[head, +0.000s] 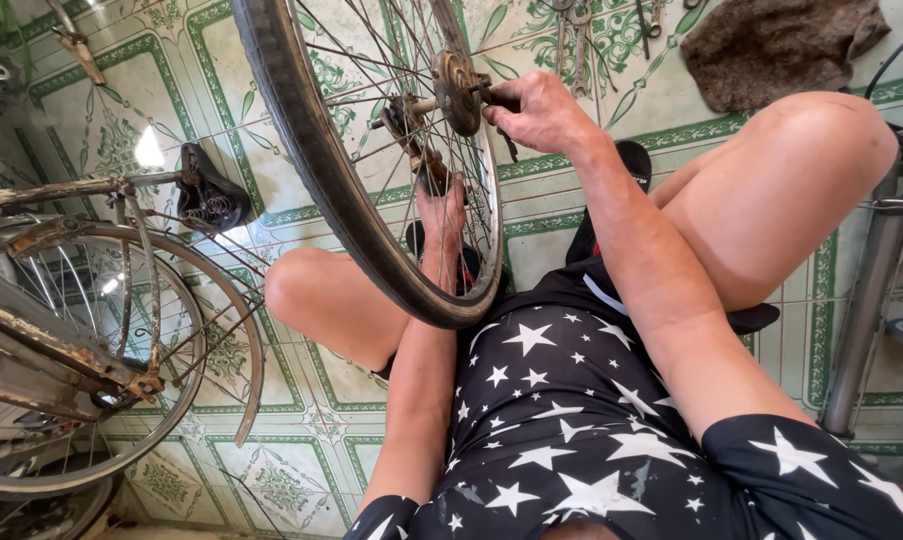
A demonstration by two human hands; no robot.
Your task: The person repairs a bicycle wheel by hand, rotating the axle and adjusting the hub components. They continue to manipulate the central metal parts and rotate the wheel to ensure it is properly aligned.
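Both hands reach forward, right hand (pixel 537 112) clenched, left hand (pixel 442 215) gripping below it.

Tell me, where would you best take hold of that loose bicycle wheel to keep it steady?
Probably at the bicycle wheel's hub in the middle, one hand from each side. The axle sticks out there, and the right hand already has its grip on that end, while the left hand reaches through the spokes. The tyre rim would let it spin.

Bicycle wheel (pixel 372 150): black tyre, thin metal spokes, held upright between the knees above the tiled floor. Rusty hub (pixel 459 92) at centre, axle end protruding. Tyre seated on rim; lower edge near the lap.
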